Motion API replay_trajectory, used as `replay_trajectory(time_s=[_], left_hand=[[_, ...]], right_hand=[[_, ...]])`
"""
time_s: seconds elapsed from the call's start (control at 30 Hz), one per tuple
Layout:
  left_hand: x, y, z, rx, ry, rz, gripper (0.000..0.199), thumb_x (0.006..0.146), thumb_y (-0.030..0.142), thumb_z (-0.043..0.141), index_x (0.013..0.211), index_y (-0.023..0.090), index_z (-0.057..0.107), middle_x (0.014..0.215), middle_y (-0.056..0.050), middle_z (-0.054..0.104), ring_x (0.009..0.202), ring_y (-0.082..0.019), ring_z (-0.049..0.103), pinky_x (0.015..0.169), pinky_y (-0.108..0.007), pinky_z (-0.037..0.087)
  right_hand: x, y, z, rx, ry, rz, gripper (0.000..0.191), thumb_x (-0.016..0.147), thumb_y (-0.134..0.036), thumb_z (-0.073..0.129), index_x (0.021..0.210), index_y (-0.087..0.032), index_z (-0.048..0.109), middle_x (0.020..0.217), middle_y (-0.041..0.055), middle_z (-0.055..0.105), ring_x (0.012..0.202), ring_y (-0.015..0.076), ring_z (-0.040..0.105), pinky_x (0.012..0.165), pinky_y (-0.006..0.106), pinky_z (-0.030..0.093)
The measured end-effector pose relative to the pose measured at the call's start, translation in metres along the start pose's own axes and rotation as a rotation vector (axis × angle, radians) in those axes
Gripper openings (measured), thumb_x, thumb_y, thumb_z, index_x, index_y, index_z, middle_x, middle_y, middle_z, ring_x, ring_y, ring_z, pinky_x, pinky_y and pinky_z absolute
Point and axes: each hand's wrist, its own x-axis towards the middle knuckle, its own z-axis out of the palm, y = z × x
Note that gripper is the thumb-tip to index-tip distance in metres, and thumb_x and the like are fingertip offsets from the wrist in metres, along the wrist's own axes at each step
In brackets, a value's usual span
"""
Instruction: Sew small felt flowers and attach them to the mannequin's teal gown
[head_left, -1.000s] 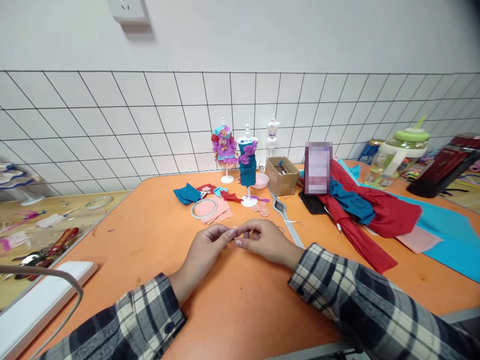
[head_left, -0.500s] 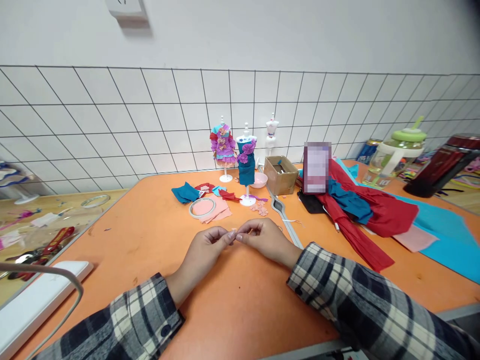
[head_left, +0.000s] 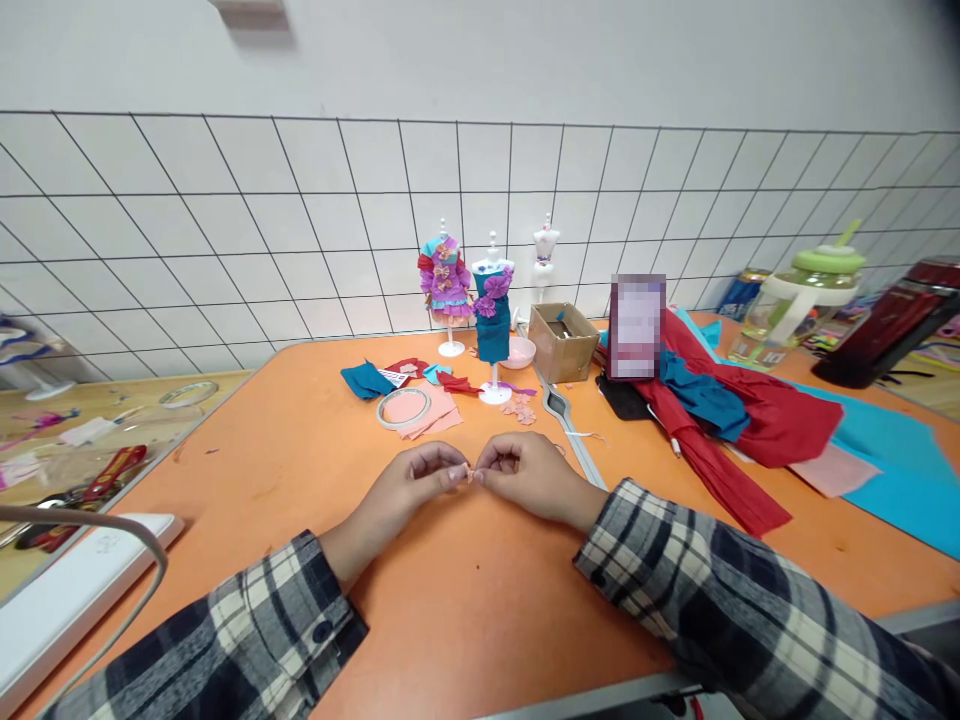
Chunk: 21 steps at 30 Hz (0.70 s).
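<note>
My left hand (head_left: 412,485) and my right hand (head_left: 529,475) meet above the orange table (head_left: 300,440), pinching a small pink piece (head_left: 470,472) between their fingertips. Beyond them stands a small dress form in a teal dress (head_left: 493,320) with purple flowers. Pink cutouts (head_left: 519,408) lie by its base. To its left is a roll of tape (head_left: 403,408) on pink fabric (head_left: 442,412), beside teal cloth (head_left: 366,380) and red scraps (head_left: 455,383).
Behind are a purple-dressed form (head_left: 450,285), a bare form (head_left: 544,255), a pink bowl (head_left: 521,352) and a cardboard box (head_left: 564,345). A phone (head_left: 634,330), red fabric (head_left: 787,415), a green-lidded bottle (head_left: 795,310) and a dark red flask (head_left: 885,325) are right; a white power strip (head_left: 82,600) is left.
My left hand has shifted slightly left, and the pink piece shows more clearly between the fingertips. The whole view has tilted down a little.
</note>
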Motion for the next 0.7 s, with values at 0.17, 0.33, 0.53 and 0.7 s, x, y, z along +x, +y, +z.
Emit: replay_trajectory(time_s=[0.17, 0.33, 0.53, 0.7], left_hand=[[0.002, -0.003, 0.0, -0.006, 0.113, -0.05, 0.026, 0.071, 0.042, 0.073, 0.079, 0.018, 0.072, 0.082, -0.006, 0.07, 0.077, -0.018, 0.06, 0.067, -0.025, 0.046], [0.0, 0.005, 0.007, 0.15, 0.182, -0.049, 0.024, 0.067, 0.042, 0.074, 0.071, 0.018, 0.074, 0.072, -0.004, 0.071, 0.068, -0.018, 0.06, 0.063, -0.026, 0.045], [-0.002, 0.008, 0.009, 0.293, 0.164, -0.013, 0.022, 0.07, 0.041, 0.071, 0.074, 0.021, 0.077, 0.076, -0.005, 0.075, 0.072, -0.022, 0.064, 0.067, -0.028, 0.047], [-0.003, 0.005, 0.011, 0.292, 0.148, 0.003, 0.02, 0.069, 0.04, 0.071, 0.074, 0.021, 0.077, 0.078, -0.005, 0.075, 0.076, -0.024, 0.065, 0.07, -0.03, 0.048]], right_hand=[[-0.001, 0.0, 0.002, -0.032, 0.059, -0.002, 0.008, 0.074, -0.026, 0.066, 0.073, -0.018, 0.068, 0.06, -0.0036, 0.056, 0.055, 0.0084, 0.043, 0.05, 0.021, 0.03], [-0.002, 0.001, 0.004, -0.04, 0.045, -0.048, 0.01, 0.075, -0.029, 0.066, 0.077, -0.019, 0.068, 0.069, -0.0021, 0.06, 0.058, 0.0088, 0.046, 0.053, 0.021, 0.033], [0.0, 0.001, 0.002, 0.015, 0.034, -0.046, 0.012, 0.076, -0.024, 0.063, 0.085, -0.021, 0.071, 0.075, -0.0018, 0.063, 0.059, 0.0083, 0.046, 0.054, 0.021, 0.034], [0.0, 0.002, 0.003, 0.033, -0.02, 0.037, 0.007, 0.073, -0.02, 0.063, 0.079, -0.018, 0.067, 0.063, -0.0039, 0.058, 0.054, 0.0077, 0.043, 0.05, 0.02, 0.03]])
